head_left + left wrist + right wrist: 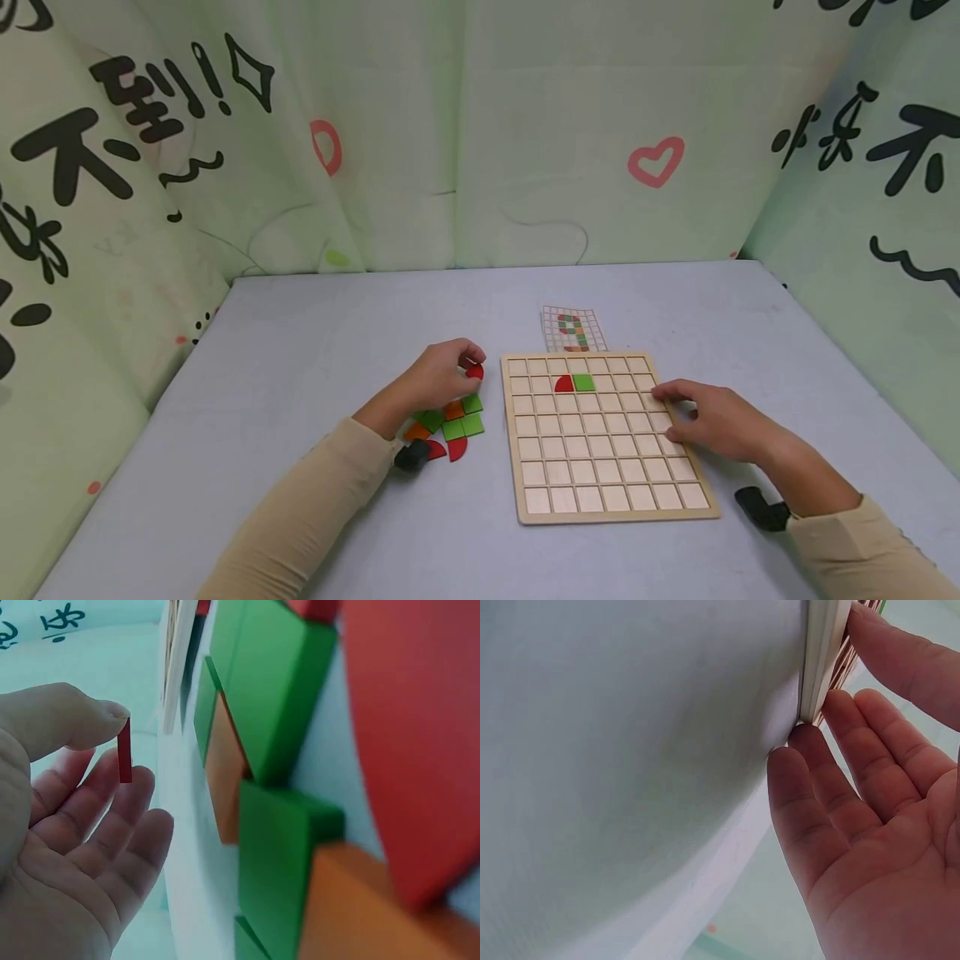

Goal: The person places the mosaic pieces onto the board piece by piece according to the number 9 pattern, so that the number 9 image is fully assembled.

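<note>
Above a small pile of tiles, my left hand (441, 375) pinches a red quarter-circle tile (476, 372) between thumb and fingers. The left wrist view shows this red tile (125, 754) edge-on at the thumb tip. Below lie green square tiles (472, 424), orange tiles (454, 410) and red quarter-circle tiles (457, 448); the forearm hides part of the pile. To the right is a wooden grid board (615, 516), holding a red quarter-circle (564, 384) beside a green square (583, 382). My right hand (716, 421) rests on the board's right edge, fingers lightly extended.
A printed pattern card (562, 329) lies behind the board, its lower part hidden by the board's far edge. The white table (337, 325) is bounded by pale green curtains (555, 108) at the back and sides. Black wrist devices (761, 508) sit near both cuffs.
</note>
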Motion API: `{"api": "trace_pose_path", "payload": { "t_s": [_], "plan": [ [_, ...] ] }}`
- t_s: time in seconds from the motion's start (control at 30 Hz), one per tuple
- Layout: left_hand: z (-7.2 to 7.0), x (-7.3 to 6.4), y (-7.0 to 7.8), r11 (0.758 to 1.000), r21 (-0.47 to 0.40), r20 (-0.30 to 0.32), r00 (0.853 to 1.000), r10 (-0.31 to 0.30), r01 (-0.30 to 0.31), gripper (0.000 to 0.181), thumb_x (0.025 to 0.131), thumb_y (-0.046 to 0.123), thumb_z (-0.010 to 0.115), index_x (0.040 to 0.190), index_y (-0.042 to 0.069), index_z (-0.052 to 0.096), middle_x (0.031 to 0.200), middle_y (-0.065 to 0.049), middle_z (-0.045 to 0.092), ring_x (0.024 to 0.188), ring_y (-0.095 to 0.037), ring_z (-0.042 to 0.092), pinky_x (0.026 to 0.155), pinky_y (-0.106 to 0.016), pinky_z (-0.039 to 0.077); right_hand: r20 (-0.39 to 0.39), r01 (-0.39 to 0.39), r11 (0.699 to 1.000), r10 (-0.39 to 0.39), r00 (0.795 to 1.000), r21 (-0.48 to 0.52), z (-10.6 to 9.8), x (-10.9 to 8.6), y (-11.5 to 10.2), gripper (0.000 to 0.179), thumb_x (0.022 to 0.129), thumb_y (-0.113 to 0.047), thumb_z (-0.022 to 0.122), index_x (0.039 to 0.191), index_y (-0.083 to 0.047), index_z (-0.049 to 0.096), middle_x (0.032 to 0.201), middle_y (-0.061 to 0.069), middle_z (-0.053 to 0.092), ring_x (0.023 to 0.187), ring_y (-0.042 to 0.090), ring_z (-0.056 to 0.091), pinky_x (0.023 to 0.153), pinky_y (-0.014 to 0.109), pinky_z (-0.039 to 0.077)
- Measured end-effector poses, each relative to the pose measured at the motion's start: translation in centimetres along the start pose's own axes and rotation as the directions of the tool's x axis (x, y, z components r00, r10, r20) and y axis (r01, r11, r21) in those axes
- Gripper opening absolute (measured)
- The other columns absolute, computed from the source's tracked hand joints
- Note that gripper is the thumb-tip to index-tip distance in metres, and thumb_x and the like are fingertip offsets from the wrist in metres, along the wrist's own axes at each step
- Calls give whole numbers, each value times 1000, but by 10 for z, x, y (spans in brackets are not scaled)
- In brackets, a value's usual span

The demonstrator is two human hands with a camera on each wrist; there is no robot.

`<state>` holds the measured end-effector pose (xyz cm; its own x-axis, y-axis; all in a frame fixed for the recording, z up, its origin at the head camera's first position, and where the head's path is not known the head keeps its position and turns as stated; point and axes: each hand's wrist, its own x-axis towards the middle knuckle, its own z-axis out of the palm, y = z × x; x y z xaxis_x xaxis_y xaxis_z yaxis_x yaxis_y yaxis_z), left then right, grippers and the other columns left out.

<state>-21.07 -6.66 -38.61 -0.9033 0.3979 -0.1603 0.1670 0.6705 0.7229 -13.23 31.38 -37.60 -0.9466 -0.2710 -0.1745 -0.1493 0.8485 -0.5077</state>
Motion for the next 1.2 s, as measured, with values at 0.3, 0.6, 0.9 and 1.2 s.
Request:
{"api": "trace_pose_path", "payload": {
  "t_s": [0.3,0.6,0.9,1.2],
  "plan": [
    [5,2,15,999,-24,17,999,40,-39,32,92,7,67,123,7,60,119,-6,63,110,-22,58,86,-30,53,1,2,1000,-2,1000,-3,0,0,0,55,85,-15,77,134,1,57,135,29,53,114,47,57,92,57,46],
    [12,5,26,998,-39,33,998,54,-52,32,92,9,69,123,7,60,117,-3,63,108,-20,60,85,-29,53,8,0,1000,0,1000,3,0,0,1,56,85,-15,78,134,2,56,136,30,52,114,48,56,92,57,46],
    [17,6,31,994,-69,26,996,85,-83,32,92,9,73,121,7,61,110,-1,63,104,-18,60,83,-27,53,6,-3,1000,3,1000,1,0,0,1,56,85,-15,78,134,1,56,136,30,52,116,48,55,93,58,45],
    [20,8,34,989,-114,33,994,101,-97,30,92,7,71,120,5,61,109,-1,64,103,-17,61,82,-26,53,8,5,1000,-6,1000,8,0,-1,1,55,85,-15,78,133,1,57,135,29,53,114,47,57,93,57,46]
  ]
}}
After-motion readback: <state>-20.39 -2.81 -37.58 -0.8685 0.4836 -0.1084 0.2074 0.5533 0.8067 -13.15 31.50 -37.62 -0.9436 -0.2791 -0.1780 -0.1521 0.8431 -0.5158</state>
